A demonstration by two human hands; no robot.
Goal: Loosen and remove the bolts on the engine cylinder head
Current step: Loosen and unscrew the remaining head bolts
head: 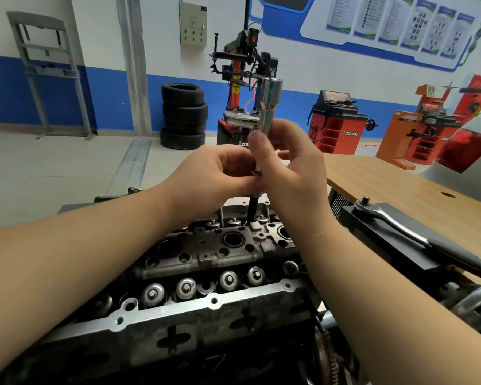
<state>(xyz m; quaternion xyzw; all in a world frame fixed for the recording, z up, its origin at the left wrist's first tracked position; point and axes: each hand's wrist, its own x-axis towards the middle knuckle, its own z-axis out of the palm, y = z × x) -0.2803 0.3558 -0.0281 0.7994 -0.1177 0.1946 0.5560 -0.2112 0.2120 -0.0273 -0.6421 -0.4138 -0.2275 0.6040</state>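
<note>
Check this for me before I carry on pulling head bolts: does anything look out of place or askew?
Only the ratchet: it lies loose on the black box to the right, its handle past the edge. Nothing spilled or damaged.

White walls (100,31) with a blue band (0,90) low down run across the top of the frame above a pale floor (53,162). A tyre stack (184,115) stands at centre, a grey metal rack (47,73) upper left, red and orange machines (336,120) at right — and a wooden tabletop (386,179) below them.
</note>
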